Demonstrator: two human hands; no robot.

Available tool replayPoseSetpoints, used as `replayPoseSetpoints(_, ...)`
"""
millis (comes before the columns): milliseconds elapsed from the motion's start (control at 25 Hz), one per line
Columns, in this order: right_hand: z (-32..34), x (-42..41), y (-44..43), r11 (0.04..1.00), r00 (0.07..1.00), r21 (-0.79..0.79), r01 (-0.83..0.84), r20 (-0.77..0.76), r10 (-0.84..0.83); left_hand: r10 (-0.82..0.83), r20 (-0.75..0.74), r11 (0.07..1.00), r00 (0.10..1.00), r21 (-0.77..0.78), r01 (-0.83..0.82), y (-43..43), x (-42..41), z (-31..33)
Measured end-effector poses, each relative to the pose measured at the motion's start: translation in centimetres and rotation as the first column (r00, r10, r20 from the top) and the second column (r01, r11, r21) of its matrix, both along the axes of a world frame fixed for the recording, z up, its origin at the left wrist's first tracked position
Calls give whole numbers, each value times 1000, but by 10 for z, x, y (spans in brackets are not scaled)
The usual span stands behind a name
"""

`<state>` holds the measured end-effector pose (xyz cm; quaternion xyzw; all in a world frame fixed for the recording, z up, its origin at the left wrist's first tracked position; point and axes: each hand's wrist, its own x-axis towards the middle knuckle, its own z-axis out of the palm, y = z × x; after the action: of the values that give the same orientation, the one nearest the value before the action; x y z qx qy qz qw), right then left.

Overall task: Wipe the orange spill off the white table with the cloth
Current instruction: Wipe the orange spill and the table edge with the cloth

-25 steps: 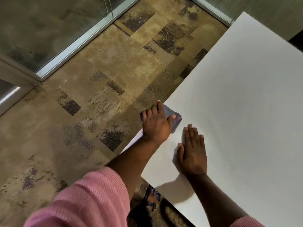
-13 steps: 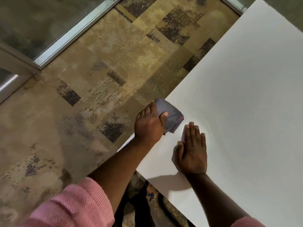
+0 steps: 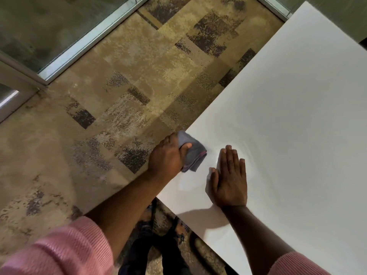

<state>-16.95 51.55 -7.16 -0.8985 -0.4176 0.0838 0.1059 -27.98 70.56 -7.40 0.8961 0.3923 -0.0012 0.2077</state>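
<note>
1. Left hand (image 3: 167,155) clamps the grey cloth (image 3: 193,153): thumb lies over the top of the bunched fabric, fingers curled around its far side.
2. Cloth sits on the white table (image 3: 297,116) right at its left edge, near the table's near corner; one end pokes past the knuckles, the folded end shows a reddish hem.
3. Right hand (image 3: 228,181) holds nothing: palm down, flat on the tabletop, fingers straight and together, just beside the cloth but not touching it.
4. No orange visible on the table surface; a faint glossy patch shows between the two hands.
5. Both forearms bare, pink ribbed sleeves (image 3: 65,249) pushed up.
6. Below the table edge: dark trousers and sandalled feet (image 3: 178,229) on patterned tan-and-brown carpet (image 3: 119,96).
7. Top left: glass partition with metal frame (image 3: 85,42).
</note>
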Motion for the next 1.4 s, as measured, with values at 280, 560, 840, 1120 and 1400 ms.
replayPoseSetpoints(280, 2, -3, 6, 1000, 1000, 4, 10, -20, -9, 7, 16, 984, 1000, -178, -4, 33, 93, 15)
replayPoseSetpoints(560, -2, 2, -2, 1000, 1000, 5, 2, 22, -2, 49, 129, 969, 990, -247, -16, 18, 39, 10)
replayPoseSetpoints(840, -3, 2, 2, 999, 1000, -43, -25, -14, 25, 73, 3, 960, 997, -271, -69, 4, -70, 15)
replayPoseSetpoints(1120, -3, 7, -5, 986, 990, -102, -134, 26, 138, 277, 58, 927, 959, -280, -251, -19, -72, 3)
replayPoseSetpoints(1400, -2, 4, -9, 981, 983, -116, -154, 81, 164, 568, 88, 698, 818, -578, -422, -27, -103, -1)
